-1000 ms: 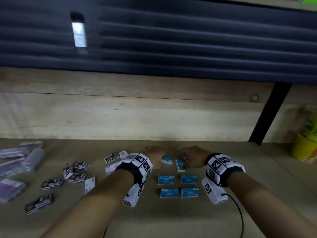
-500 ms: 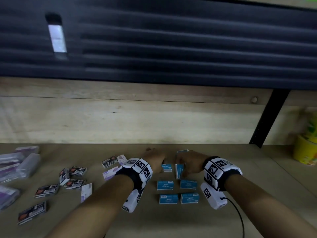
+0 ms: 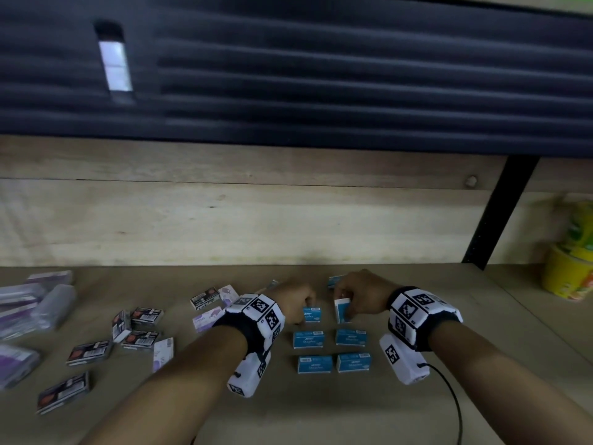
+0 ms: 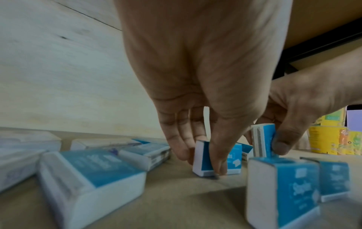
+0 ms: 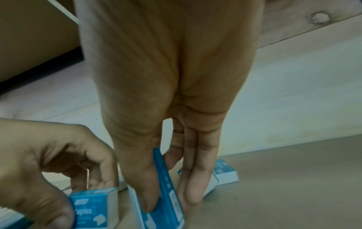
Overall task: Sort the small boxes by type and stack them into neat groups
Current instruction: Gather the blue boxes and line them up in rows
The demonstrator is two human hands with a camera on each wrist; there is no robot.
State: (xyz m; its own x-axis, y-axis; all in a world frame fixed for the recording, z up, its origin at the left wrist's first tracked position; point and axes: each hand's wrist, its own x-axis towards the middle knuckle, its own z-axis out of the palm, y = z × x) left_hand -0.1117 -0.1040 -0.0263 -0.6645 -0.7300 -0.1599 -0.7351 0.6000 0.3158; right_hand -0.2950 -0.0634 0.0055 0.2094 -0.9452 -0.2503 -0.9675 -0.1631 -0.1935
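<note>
Several small blue staple boxes lie in two columns on the wooden shelf (image 3: 321, 409). My left hand (image 3: 296, 301) pinches one blue box (image 3: 313, 314) (image 4: 231, 158) at the head of the left column, thumb in front and fingers behind. My right hand (image 3: 356, 297) pinches another blue box (image 3: 342, 311) (image 5: 164, 193) standing on edge at the head of the right column. Four blue boxes (image 3: 308, 339) lie flat nearer me. One more blue box (image 3: 333, 279) shows behind my right hand.
Dark boxes (image 3: 90, 352) with red marks and white-and-purple boxes (image 3: 208, 318) are scattered to the left. Clear purple packets (image 3: 29, 303) lie at the far left. A yellow cup (image 3: 566, 277) stands at the right. A wooden back wall (image 3: 224, 220) rises behind.
Both hands stay at the far end of the blue rows. The right hand's box has been turned more upright on its edge, and the left hand's box has settled in line with its column.
</note>
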